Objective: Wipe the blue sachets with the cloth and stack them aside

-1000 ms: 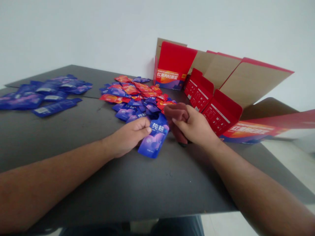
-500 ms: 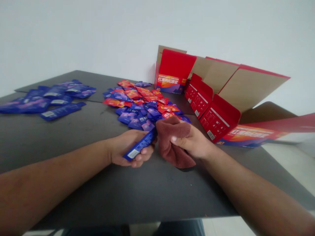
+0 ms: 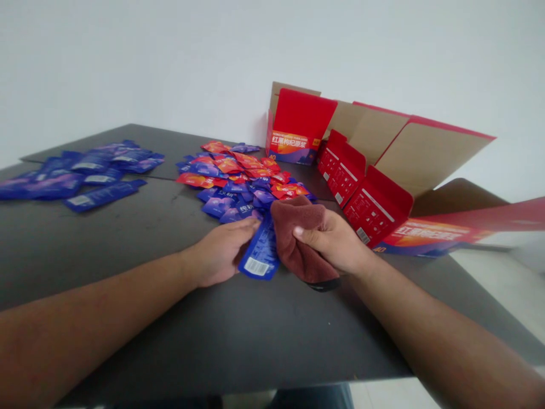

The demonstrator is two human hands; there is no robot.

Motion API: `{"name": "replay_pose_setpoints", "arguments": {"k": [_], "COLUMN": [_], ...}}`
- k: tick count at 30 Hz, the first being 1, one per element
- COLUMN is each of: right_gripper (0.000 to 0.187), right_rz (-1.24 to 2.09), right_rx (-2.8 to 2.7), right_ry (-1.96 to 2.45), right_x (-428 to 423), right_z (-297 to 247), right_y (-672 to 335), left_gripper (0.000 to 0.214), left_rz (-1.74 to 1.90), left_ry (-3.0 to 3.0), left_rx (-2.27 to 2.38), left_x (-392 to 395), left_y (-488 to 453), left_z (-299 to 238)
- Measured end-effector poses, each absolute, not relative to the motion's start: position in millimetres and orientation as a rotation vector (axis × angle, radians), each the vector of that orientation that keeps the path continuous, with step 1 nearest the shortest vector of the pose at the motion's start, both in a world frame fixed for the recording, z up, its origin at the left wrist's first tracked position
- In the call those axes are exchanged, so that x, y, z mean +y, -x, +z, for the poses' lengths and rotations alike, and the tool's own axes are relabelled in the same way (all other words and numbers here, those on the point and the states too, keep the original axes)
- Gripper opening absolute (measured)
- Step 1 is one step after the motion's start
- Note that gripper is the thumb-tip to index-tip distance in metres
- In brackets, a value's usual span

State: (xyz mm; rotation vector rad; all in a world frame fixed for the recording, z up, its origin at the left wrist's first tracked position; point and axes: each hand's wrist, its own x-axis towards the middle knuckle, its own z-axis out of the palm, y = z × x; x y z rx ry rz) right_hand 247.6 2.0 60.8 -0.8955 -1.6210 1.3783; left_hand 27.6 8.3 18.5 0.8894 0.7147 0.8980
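Note:
My left hand (image 3: 221, 250) is closed on the left edge of a blue sachet (image 3: 260, 255), whose printed side with a white barcode faces me. Most of the fingers are hidden behind it. A folded brown cloth (image 3: 298, 236) is gripped in my right hand (image 3: 343, 241), thumb on top. The cloth's left edge meets the upper right side of the sachet. Just beyond both hands lies a mixed heap of red and blue sachets (image 3: 234, 176). A second group, of blue sachets (image 3: 93, 165), is spread out on the left.
Red and tan printed cardboard boxes (image 3: 378, 204) stand with open flaps at the right of the dark table (image 3: 191, 341). A smaller-looking box front (image 3: 293, 147) shows at the back, near the pale wall (image 3: 170, 62).
The blue sachet has turned from slanting across my left palm to hanging more upright, its barcode end swung right and toward me. My right hand keeps the cloth in nearly the same place.

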Motion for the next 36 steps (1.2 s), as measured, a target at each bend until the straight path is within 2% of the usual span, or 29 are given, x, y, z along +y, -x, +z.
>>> {"name": "replay_pose_setpoints", "arguments": {"k": [3, 11, 13, 17, 19, 22, 24, 28, 36], "right_gripper": [0.041, 0.035, 0.033, 0.034, 0.026, 0.014, 0.013, 0.009, 0.013], "right_rz": [1.352, 1.384, 1.177, 0.300, 0.072, 0.095, 0.143, -0.029, 0.097], "right_rx": [-1.580, -1.706, -1.868, -2.141, -2.227, -2.498, -2.619, -2.449, -2.596], "right_ry": [0.968, 0.974, 1.034, 1.268, 1.333, 1.286, 1.259, 1.427, 1.286], "right_x": [8, 5, 5, 4, -1, -9, -11, -5, -9], "right_z": [59, 58, 65, 75, 74, 70, 68, 70, 67], "right_y": [-251, -246, -248, -252, -250, -242, -240, -243, -242], "left_gripper": [0.019, 0.020, 0.019, 0.020, 0.020, 0.018, 0.018, 0.018, 0.020], "left_rz": [0.966, 0.993, 0.994, 0.991, 0.982, 0.976, 0.978, 0.974, 1.011], "left_ry": [-0.940, -1.603, -1.592, -1.480, -1.425, -1.401, -1.402, -1.380, -1.376], "left_rx": [0.699, 0.980, 0.991, 0.977, 0.962, 0.955, 0.949, 0.954, 0.925], "left_x": [11, 17, 17, 19, 20, 21, 22, 22, 24], "left_y": [-29, -14, -15, -17, -17, -16, -16, -16, -15], "left_z": [15, 10, 10, 8, 6, 4, 4, 4, -1]}}
